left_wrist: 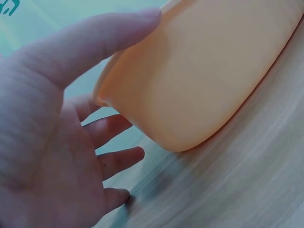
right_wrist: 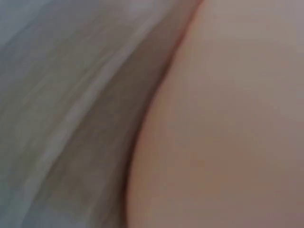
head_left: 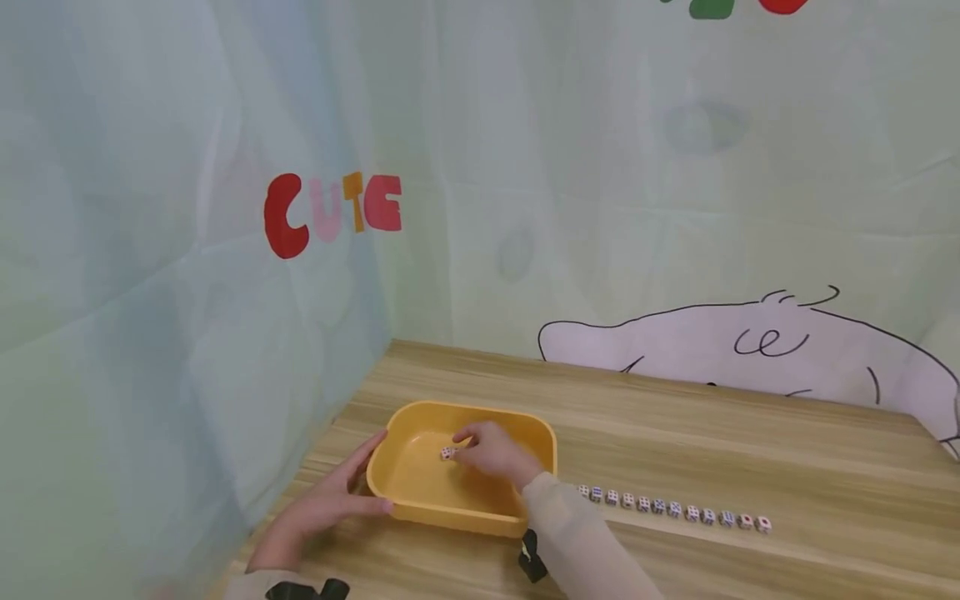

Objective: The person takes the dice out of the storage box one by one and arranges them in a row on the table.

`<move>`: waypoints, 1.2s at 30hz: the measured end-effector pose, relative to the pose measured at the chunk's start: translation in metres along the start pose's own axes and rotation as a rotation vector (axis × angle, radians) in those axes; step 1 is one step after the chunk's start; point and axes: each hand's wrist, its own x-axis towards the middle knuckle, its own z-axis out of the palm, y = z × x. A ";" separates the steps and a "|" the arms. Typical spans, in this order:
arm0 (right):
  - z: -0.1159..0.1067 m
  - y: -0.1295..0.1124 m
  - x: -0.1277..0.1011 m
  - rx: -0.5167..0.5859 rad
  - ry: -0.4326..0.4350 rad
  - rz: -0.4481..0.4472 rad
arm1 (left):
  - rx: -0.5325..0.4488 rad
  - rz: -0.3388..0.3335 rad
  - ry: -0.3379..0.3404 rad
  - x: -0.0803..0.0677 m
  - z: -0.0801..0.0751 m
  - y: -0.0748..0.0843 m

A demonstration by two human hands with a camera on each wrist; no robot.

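A yellow plastic basin (head_left: pixel 491 522) stands on the wooden table. My left hand (head_left: pixel 333 498) holds its left end, thumb on the near rim and fingers round the far corner. In the left wrist view, the thumb lies along the rim of the basin (left_wrist: pixel 204 85) and the other fingers spread behind its wall. Inside the basin, my right hand (head_left: pixel 491 452) reaches down with index finger and thumb apart, close beside a small white die (head_left: pixel 447 453) on the bottom. The right wrist view has only the blurred basin wall (right_wrist: pixel 218 118) and table, with no hand.
A row of several small dice (head_left: pixel 660 506) runs along the table (head_left: pixel 750 450) to the right of the basin, beside the right forearm. Hanging cloth (head_left: pixel 225 350) with printed letters and a cartoon drawing borders the table on the left and back.
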 end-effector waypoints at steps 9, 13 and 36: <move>0.002 0.001 0.000 -0.150 0.066 0.019 | -0.026 0.010 -0.001 0.001 0.000 0.002; 0.002 0.002 -0.001 -0.194 0.061 0.034 | -0.024 -0.024 0.009 0.003 0.003 0.003; -0.049 -0.014 -0.045 -0.160 0.097 -0.148 | 0.008 0.005 0.012 0.000 0.002 0.000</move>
